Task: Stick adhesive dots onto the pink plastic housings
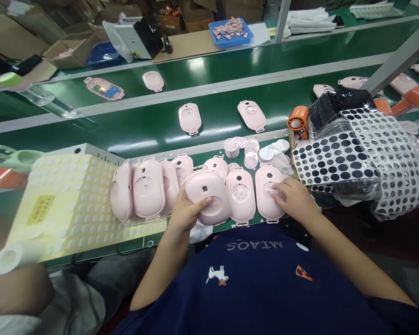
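Left grip [185, 209], thumb atop pink case [209, 185], fingers seemingly beneath

Glare streaks green conveyor [216, 114]; left edge seemingly blurred.

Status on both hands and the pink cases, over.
Left hand gripping pink case. Right hand at another case, grip unclear. Nothing visibly blocking either; dotted sheets off right.

A blue tray [248, 39] sits at twelve o'clock, white sheets [309, 22] at one, an orange fan [298, 117] at two. Toward ten are a green-capped bottle [42, 95] and an open carton [79, 55]; at eleven, a white box [134, 42].
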Action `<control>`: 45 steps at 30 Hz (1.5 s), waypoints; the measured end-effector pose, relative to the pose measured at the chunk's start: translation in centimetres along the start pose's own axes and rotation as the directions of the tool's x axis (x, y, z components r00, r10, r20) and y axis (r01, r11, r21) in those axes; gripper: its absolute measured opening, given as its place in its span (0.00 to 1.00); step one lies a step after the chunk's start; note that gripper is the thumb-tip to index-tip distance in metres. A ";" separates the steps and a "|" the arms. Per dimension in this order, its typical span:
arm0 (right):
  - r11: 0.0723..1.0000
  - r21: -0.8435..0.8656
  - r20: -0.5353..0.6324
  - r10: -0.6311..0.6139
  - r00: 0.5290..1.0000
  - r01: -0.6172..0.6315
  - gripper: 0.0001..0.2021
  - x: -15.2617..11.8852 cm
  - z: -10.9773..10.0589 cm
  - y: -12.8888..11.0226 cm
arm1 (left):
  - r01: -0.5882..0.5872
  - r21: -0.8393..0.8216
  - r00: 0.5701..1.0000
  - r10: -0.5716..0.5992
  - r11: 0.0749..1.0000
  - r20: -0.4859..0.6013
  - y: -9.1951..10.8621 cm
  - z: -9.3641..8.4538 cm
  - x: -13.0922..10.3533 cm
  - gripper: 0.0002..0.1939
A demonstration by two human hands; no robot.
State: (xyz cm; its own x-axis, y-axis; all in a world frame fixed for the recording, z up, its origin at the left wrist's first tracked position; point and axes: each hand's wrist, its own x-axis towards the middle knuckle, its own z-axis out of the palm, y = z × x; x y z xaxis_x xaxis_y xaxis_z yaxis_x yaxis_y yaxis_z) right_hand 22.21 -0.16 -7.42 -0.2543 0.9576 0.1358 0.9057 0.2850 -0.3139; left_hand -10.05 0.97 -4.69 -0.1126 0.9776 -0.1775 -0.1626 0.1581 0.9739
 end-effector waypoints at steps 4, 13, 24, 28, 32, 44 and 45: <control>0.994 0.090 0.014 0.058 0.998 -0.059 0.10 0.1 0.3 0.1 | 0.024 -0.022 0.999 -0.025 0.999 -0.033 0.0 0.1 0.1 0.39; 0.986 0.079 0.020 0.143 0.990 -0.144 0.09 0.3 0.7 -0.4 | 0.036 0.031 0.999 -0.035 0.999 -0.035 -0.2 0.7 0.0 0.42; 0.983 0.169 0.086 0.056 0.995 -0.070 0.10 0.7 0.1 0.3 | 0.010 0.052 1.000 -0.009 0.999 -0.015 -0.1 0.8 0.0 0.41; 0.974 0.212 0.135 0.054 0.989 -0.082 0.09 1.4 -0.5 0.9 | 0.019 0.033 1.000 -0.018 0.999 -0.009 -0.2 0.8 0.0 0.42; 0.959 0.254 0.169 0.081 0.982 -0.123 0.07 1.9 -0.6 1.6 | 0.018 0.041 1.000 -0.017 0.999 -0.026 -0.2 0.6 -0.1 0.41; 0.976 0.178 -0.058 0.138 0.989 -0.126 0.09 1.9 -2.5 -0.1 | -0.017 0.022 0.999 0.018 1.000 -0.045 -0.3 -0.1 -0.6 0.42; 0.986 0.073 -0.060 0.152 0.987 -0.148 0.10 2.1 -2.7 -0.3 | -0.015 0.014 0.999 0.015 1.000 -0.035 -0.3 -0.1 -0.6 0.42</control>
State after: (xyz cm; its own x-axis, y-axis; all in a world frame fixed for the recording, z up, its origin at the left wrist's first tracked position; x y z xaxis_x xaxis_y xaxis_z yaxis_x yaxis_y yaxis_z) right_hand 22.36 1.63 -4.49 -0.0928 0.9854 0.1425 0.9062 0.1428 -0.3979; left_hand -10.01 0.30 -4.92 -0.1491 0.9745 -0.1674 -0.1471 0.1456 0.9784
